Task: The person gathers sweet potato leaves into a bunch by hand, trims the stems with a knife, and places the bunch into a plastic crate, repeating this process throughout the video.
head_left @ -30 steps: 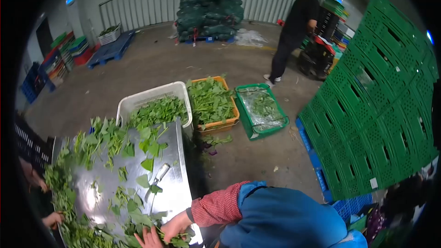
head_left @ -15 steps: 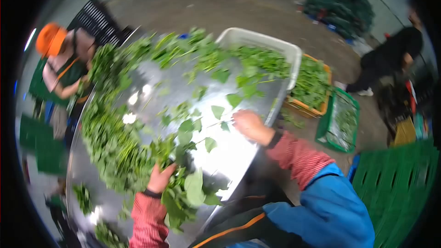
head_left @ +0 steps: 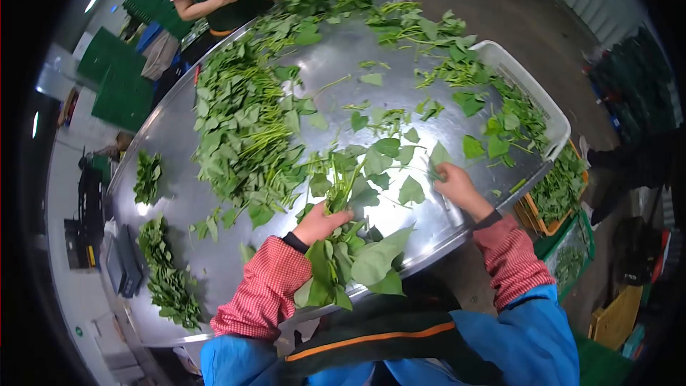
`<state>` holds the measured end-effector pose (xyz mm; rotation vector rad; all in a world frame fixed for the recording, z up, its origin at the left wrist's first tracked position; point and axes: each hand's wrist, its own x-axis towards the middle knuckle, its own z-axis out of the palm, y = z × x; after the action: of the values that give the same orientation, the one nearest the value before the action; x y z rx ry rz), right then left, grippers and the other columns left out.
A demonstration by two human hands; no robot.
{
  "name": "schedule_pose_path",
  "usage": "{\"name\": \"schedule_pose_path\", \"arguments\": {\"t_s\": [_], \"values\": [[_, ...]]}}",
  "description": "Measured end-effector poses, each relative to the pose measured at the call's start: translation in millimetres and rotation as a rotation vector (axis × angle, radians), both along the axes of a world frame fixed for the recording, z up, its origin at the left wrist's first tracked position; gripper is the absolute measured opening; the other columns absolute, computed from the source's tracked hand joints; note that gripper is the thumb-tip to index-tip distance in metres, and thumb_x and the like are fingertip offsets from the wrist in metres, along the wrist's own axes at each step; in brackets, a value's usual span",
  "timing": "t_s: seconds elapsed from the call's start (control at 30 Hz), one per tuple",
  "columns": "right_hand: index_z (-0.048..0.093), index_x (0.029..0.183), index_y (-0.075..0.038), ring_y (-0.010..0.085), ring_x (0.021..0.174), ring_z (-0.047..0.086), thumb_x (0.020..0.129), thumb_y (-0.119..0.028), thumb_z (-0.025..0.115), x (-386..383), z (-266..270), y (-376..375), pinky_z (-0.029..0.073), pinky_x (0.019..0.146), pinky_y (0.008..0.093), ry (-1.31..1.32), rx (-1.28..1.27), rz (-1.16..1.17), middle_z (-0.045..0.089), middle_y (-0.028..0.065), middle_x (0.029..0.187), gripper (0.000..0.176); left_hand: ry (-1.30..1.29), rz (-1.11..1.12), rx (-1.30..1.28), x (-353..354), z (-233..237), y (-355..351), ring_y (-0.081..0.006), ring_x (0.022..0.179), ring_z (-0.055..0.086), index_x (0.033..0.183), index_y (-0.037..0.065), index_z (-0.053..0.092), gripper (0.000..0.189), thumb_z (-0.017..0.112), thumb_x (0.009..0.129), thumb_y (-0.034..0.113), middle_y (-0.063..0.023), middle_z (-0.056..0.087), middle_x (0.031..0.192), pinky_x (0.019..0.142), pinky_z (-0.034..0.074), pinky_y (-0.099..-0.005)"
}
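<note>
My left hand [head_left: 321, 224] is closed round the stems of a bunch of leafy greens [head_left: 350, 261], above the near side of a metal table [head_left: 343, 68]. Broad leaves hang from the bunch towards my apron. My right hand [head_left: 459, 189] has its fingertips pinched on a green leaf [head_left: 438, 157], over the table's right part. Loose leafy stems [head_left: 389, 150] lie between the two hands. A long heap of greens [head_left: 243, 129] lies to the left of my left hand, stems mostly pointing right.
A white plastic crate [head_left: 532, 89] tilts at the table's right edge, with greens spilling from it. Below it stands an orange crate [head_left: 529, 213] of greens. Small bundles [head_left: 168, 271] and a dark scale-like device [head_left: 123, 261] are at the left. Across the table a co-worker [head_left: 214, 0] handles greens.
The view has swung, so the table and both hands appear shifted. My left hand still grips the bunch. My right hand's fingers now pinch a leaf.
</note>
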<state>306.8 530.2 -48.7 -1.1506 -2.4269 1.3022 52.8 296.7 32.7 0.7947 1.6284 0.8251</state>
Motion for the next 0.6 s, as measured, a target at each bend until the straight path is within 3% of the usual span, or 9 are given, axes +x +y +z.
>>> {"name": "schedule_pose_path", "arguments": {"t_s": [0.13,0.17,0.23,0.27,0.33,0.4,0.43,0.53,0.6], "values": [[0.058,0.1,-0.002,0.0139,0.076,0.057,0.092,-0.014,0.056,-5,16,-38,0.051,0.064,0.0331,0.411,-0.985,-0.201,0.053,0.0018,0.081,0.014,0.005,0.003,-0.002,-12,-15,-8,-0.0112,0.083,0.054,0.102,0.002,0.063,0.03,0.068,0.084,0.025,-0.0013,0.062,0.091,0.077,0.044,-0.0279],[0.056,0.103,-0.002,0.0146,0.075,0.058,0.093,-0.016,0.055,-9,24,-53,0.053,0.063,0.0345,0.454,-1.084,-0.197,0.053,0.0027,0.085,0.017,0.006,0.076,-0.003,-8,-15,-8,-0.0107,0.078,0.053,0.098,0.002,0.063,0.028,0.069,0.083,0.024,0.0003,0.061,0.085,0.072,0.044,-0.0279],[0.048,0.112,-0.002,0.016,0.072,0.058,0.095,-0.02,0.052,-17,39,-79,0.058,0.065,0.0382,0.447,-1.164,-0.156,0.052,0.0052,0.095,0.025,-0.002,0.089,-0.088,-13,-14,-8,-0.0144,0.083,0.057,0.109,-0.002,0.058,0.045,0.073,0.079,0.027,-0.0057,0.064,0.094,0.077,0.046,-0.0294],[0.047,0.112,-0.003,0.0151,0.072,0.059,0.096,-0.022,0.05,-24,41,-91,0.056,0.06,0.0339,0.412,-1.086,-0.112,0.054,0.0049,0.091,0.025,-0.006,0.095,-0.13,-15,-13,-8,-0.0163,0.086,0.059,0.114,-0.004,0.056,0.054,0.075,0.077,0.029,-0.0087,0.065,0.098,0.08,0.047,-0.0301],[0.049,0.109,-0.001,0.0151,0.071,0.059,0.096,-0.025,0.05,-34,63,-105,0.052,0.06,0.0318,0.437,-0.961,0.052,0.055,0.0076,0.085,0.026,0.115,0.119,-0.107,-16,-17,-10,-0.0193,0.085,0.061,0.112,-0.009,0.054,0.059,0.077,0.073,0.03,-0.0118,0.065,0.097,0.08,0.048,-0.0311],[0.051,0.105,-0.001,0.0179,0.073,0.06,0.094,-0.021,0.051,-41,74,-110,0.049,0.061,0.0329,0.348,-0.587,0.144,0.057,0.0107,0.084,0.022,0.216,0.089,-0.12,-20,-22,-13,-0.0205,0.085,0.061,0.11,-0.009,0.055,0.059,0.077,0.073,0.03,-0.0123,0.065,0.096,0.08,0.049,-0.0317],[0.052,0.104,-0.001,0.0193,0.074,0.06,0.094,-0.019,0.051,-44,78,-113,0.048,0.062,0.0334,0.303,-0.401,0.185,0.057,0.0122,0.083,0.02,0.098,0.131,-0.023,-19,-30,-16,-0.0193,0.083,0.061,0.11,-0.008,0.055,0.055,0.077,0.073,0.027,-0.0123,0.065,0.095,0.078,0.049,-0.0316],[0.053,0.094,-0.002,0.0258,0.077,0.059,0.086,-0.011,0.053,-52,90,-117,0.047,0.066,0.0367,0.295,0.329,0.426,0.056,0.0151,0.082,0.011,-0.025,0.168,-0.066,-11,-24,-14,-0.0148,0.081,0.059,0.112,-0.003,0.057,0.043,0.073,0.078,0.018,-0.0072,0.065,0.096,0.074,0.049,-0.0297],[0.051,0.088,-0.003,0.0285,0.079,0.058,0.082,-0.007,0.053,-63,93,-122,0.047,0.066,0.0375,0.298,0.44,0.465,0.055,0.0149,0.081,0.008,-0.092,0.136,-0.041,-7,-19,-12,-0.0129,0.082,0.059,0.108,-0.002,0.061,0.036,0.071,0.079,0.016,-0.0062,0.065,0.095,0.074,0.049,-0.0286]]}}
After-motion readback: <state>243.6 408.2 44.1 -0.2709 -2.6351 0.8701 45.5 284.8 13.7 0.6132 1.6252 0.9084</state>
